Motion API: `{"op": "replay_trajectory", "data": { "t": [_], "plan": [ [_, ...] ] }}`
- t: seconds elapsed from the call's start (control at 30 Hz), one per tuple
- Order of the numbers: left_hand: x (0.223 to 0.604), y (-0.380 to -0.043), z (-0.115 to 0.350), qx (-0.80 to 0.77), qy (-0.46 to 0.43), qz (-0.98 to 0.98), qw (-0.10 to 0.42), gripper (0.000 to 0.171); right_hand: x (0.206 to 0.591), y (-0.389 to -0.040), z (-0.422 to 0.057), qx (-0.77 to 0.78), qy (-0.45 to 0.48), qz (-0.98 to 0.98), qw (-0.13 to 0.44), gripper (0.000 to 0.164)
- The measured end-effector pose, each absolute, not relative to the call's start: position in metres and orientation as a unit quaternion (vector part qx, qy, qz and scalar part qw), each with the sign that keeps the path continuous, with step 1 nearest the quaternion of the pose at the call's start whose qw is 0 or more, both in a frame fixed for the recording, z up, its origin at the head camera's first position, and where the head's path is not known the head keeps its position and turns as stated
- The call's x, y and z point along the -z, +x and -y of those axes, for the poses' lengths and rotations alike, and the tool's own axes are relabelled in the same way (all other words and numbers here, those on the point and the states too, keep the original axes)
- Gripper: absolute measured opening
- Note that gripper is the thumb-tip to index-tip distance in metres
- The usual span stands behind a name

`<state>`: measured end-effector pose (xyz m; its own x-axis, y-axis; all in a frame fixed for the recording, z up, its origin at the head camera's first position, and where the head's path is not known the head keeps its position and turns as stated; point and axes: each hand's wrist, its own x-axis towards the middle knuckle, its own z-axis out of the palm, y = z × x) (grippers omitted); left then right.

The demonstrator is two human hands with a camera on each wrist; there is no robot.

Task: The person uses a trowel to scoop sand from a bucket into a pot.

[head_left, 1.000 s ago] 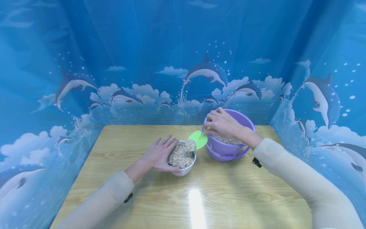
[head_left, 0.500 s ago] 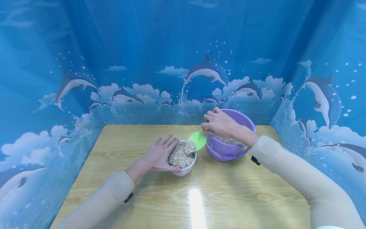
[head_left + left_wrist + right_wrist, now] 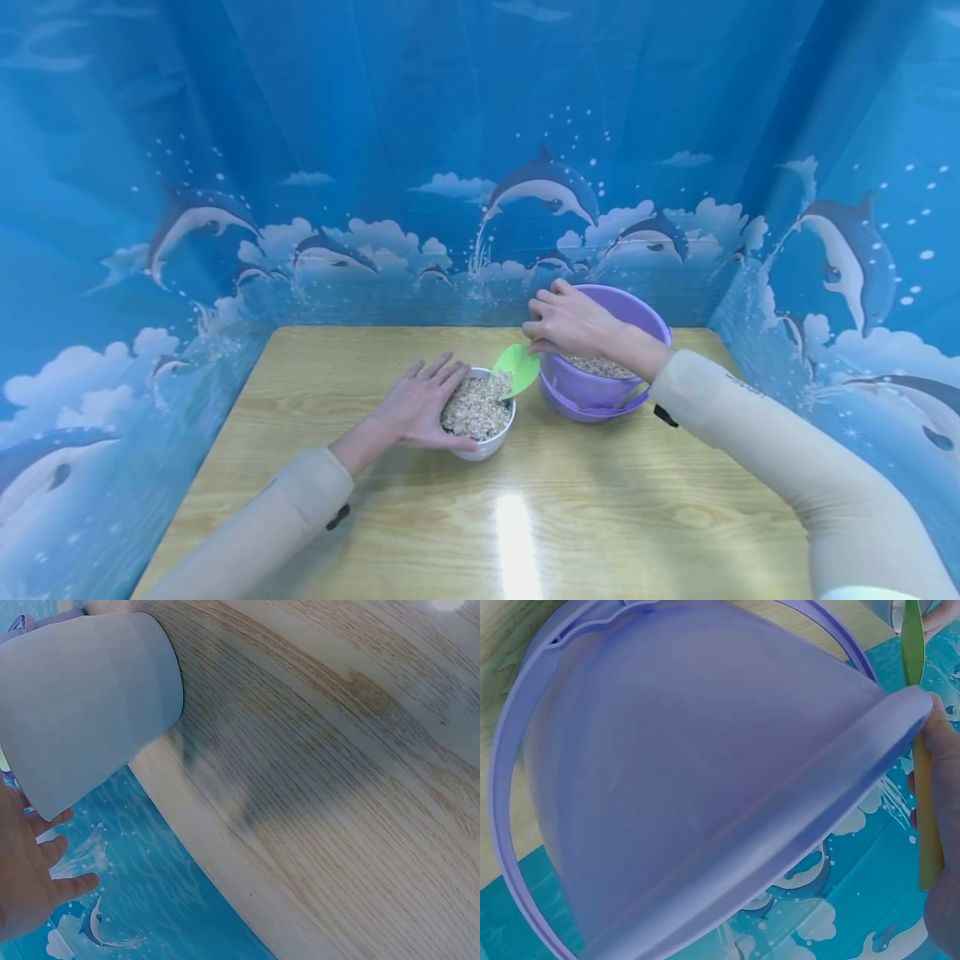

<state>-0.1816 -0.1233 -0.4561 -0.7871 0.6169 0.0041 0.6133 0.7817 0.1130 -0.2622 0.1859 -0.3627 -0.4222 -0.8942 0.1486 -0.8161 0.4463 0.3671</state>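
My left hand (image 3: pixel 422 407) lies against the side of a white pot (image 3: pixel 489 450), its fingers spread and straight and its thumb along the near rim. Pale grainy material (image 3: pixel 474 412) nearly fills the pot. In the left wrist view, the pot's smooth wall (image 3: pixel 90 705) is beside the extended fingers (image 3: pixel 75 885). My right hand (image 3: pixel 572 321) grips a toy shovel (image 3: pixel 519 368) with a green blade, tilted down over the pot's right side with grains at its tip. Its yellow handle (image 3: pixel 928 825) shows within the fingers in the right wrist view.
A purple bucket (image 3: pixel 581 387) with more grains inside stands right of the pot, under my right hand. Its handle (image 3: pixel 502 795) hangs down around the outside. The wooden table (image 3: pixel 360 517) ends at a blue dolphin-print curtain (image 3: pixel 405 150) behind and at the sides.
My right hand has shifted slightly left and the shovel blade has tipped steeper. The clump on the blade has shrunk as grains slid into the pot. My left hand has stayed put.
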Motion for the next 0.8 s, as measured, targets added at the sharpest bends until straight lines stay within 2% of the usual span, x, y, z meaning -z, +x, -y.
{"op": "replay_trajectory", "data": {
  "t": [0.57,0.8],
  "plan": [
    [0.457,-0.182,0.124,-0.063,0.326,-0.943,0.014,0.127,0.349,-0.260,-0.184,0.170,0.511,0.826,0.165,0.027],
    [0.457,-0.182,0.124,-0.063,0.326,-0.943,0.015,0.127,0.346,-0.259,-0.187,0.179,0.515,0.818,0.184,0.029]
  ]
}}
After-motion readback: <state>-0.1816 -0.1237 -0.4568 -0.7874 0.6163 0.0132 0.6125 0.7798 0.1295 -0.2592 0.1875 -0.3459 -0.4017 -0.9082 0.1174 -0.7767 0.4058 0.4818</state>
